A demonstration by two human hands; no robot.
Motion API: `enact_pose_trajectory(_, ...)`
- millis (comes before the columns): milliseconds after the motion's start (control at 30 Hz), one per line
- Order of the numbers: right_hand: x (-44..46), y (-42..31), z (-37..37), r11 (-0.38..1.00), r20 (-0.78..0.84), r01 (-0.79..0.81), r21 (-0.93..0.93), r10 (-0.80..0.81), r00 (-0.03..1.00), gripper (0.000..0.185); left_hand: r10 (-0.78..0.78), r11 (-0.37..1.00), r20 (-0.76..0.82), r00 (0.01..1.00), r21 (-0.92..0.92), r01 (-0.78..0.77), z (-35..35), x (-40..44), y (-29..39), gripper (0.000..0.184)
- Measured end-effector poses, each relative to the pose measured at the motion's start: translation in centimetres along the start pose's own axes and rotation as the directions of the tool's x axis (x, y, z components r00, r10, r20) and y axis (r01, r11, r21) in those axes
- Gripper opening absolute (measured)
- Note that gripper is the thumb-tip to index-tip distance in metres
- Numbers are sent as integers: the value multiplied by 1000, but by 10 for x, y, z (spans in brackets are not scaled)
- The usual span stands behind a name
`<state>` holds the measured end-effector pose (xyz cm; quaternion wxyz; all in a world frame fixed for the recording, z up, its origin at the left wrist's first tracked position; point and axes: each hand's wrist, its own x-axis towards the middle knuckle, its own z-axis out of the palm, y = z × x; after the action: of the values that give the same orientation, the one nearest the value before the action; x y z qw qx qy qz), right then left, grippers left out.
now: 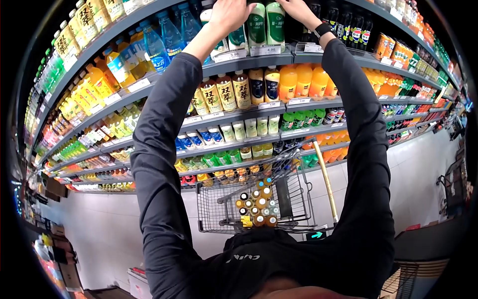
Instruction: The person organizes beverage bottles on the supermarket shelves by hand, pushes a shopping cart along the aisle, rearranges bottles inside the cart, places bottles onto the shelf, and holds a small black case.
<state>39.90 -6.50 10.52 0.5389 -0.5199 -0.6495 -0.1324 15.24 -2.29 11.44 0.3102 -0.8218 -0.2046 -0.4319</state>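
My left hand (230, 16) reaches to the upper shelf, its thumb against the top of a green-and-white bottle (256, 27). A second bottle of the same kind (275, 26) stands upright beside it. Close to that one's top, my right hand (300, 13) comes in from the right, with a dark band on the wrist. Both hands run past the top edge of the view, so most of their fingers are hidden and I cannot tell whether they grip the bottles. Below the left hand stands another green-labelled bottle (237, 39).
A wire shopping cart (211, 207) with several capped bottles (261, 203) stands between me and the shelves. Price tags line the shelf edge (254, 62). Blue-labelled bottles (172, 37) fill the left, dark bottles (356, 27) the right, and orange juice bottles (303, 79) the shelf below.
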Motion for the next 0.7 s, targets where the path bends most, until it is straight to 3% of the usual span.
enact_pose_trajectory(67,11,5,1,989,106,-143,-44,147,983,44,-97,995,56,994,-14,98,8,7,5,42)
enact_pose_trajectory(133,11,4,3,984,140,-174,38,167,976,42,-214,975,158,964,-22,220,-3,19,16,43)
enact_pose_trajectory(167,11,4,3,979,158,-191,77,177,971,42,-254,966,120,960,-25,259,-2,22,19,45)
enact_pose_trajectory(267,13,11,5,988,147,-83,132,64,987,39,-242,960,116,963,-113,255,12,22,12,44)
enact_pose_trajectory(400,10,6,2,987,169,-98,125,76,983,37,-254,945,177,951,-165,283,23,28,3,41)
enact_pose_trajectory(467,15,20,10,993,139,-14,117,-3,990,36,-289,934,208,934,-150,323,26,32,2,40)
enact_pose_trajectory(633,12,18,10,999,92,-38,31,35,995,39,-264,935,191,945,-192,299,40,35,-8,41)
enact_pose_trajectory(700,7,19,11,996,51,-69,-50,71,996,45,-288,933,295,911,-128,337,7,36,13,37)
